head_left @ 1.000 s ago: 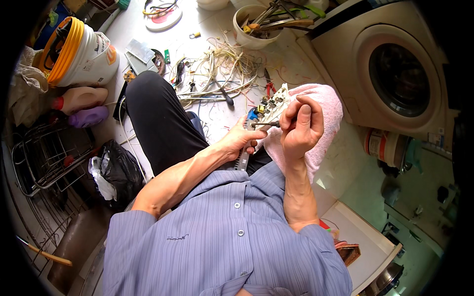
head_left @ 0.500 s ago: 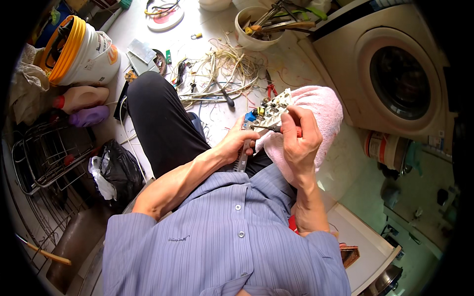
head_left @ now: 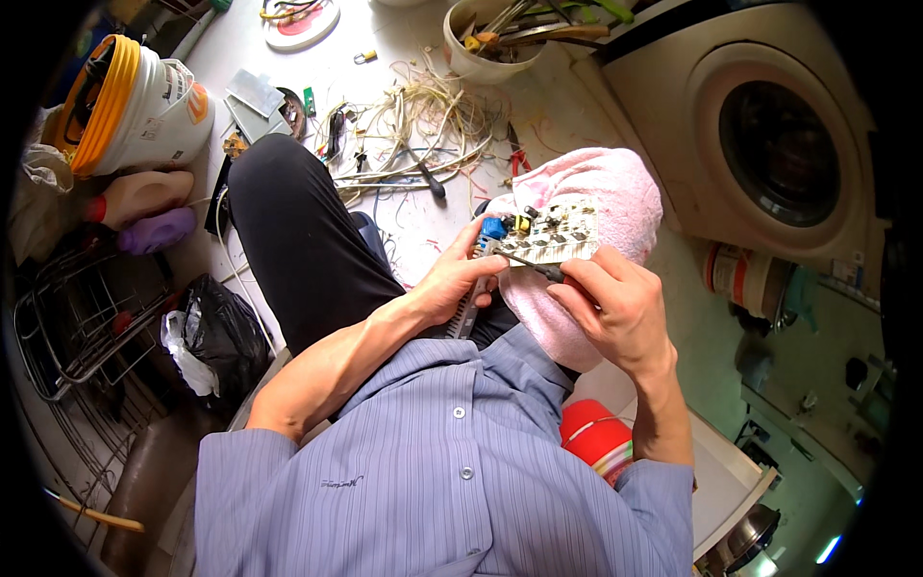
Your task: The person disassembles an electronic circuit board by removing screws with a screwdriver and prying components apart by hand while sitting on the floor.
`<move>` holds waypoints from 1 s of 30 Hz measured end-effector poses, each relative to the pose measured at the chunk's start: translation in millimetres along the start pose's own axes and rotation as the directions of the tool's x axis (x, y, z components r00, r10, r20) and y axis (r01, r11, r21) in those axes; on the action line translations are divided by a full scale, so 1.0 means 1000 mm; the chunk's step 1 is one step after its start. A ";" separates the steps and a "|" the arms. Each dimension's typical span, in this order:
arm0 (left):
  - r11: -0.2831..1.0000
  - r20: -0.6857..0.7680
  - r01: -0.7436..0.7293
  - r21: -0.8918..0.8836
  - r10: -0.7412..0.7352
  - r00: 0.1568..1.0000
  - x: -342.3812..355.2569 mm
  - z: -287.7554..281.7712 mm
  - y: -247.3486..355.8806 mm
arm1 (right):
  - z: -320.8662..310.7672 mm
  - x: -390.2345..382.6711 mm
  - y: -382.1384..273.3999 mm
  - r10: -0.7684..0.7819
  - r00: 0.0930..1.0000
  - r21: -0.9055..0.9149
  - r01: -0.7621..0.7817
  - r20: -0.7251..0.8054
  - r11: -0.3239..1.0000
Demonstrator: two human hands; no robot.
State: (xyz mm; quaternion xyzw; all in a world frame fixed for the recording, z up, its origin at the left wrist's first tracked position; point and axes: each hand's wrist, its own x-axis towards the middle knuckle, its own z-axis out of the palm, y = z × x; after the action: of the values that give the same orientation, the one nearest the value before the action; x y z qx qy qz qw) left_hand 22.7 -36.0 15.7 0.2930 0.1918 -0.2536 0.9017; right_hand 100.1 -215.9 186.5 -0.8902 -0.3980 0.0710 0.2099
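My left hand (head_left: 452,284) grips a long grey metal strip (head_left: 465,315) attached to a cream circuit board (head_left: 567,231) with blue, yellow and black components. The board rests over a pink towel (head_left: 625,192) draped on my right knee. My right hand (head_left: 620,308) is closed on the handle of a dark screwdriver (head_left: 527,263), whose shaft reaches to the strip beside my left thumb; its exact tip is too small to make out.
Tangled wires (head_left: 433,125), metal plates (head_left: 252,96) and red-handled pliers (head_left: 517,159) lie on the floor. A tool bucket (head_left: 481,62) and washer (head_left: 673,144) are at upper right. Left are stacked buckets (head_left: 144,115), bottles (head_left: 154,231), a wire rack (head_left: 67,337) and black bag (head_left: 226,341).
The circuit board has swung flatter across the towel. My right hand and screwdriver handle have moved right and lower, with that forearm swinging outward; a red object beside the shirt is now more exposed.
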 end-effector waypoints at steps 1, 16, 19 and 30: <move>1.000 -0.002 -0.002 0.009 0.002 1.000 0.001 0.000 -0.001 | -0.001 0.001 0.000 -0.005 1.000 -0.018 0.005 0.001 1.000; 0.986 -0.032 0.015 0.168 -0.010 0.999 0.005 0.004 -0.002 | 0.001 -0.008 0.012 0.292 0.946 0.158 -0.313 0.143 0.936; 0.996 -0.016 -0.018 0.085 0.019 1.000 0.007 0.007 0.000 | 0.001 -0.007 0.017 0.261 0.961 0.153 -0.273 0.095 0.950; 0.959 -0.066 0.165 0.230 -0.154 0.986 0.020 -0.015 -0.010 | 0.012 0.000 0.027 0.206 0.978 0.236 -0.209 0.035 0.949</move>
State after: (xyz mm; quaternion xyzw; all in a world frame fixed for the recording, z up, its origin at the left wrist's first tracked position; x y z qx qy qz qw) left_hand 29.7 -40.1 -10.0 0.3868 0.2048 -0.3392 0.8327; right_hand 114.3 -228.3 164.5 -0.8950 -0.2920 0.1446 0.3048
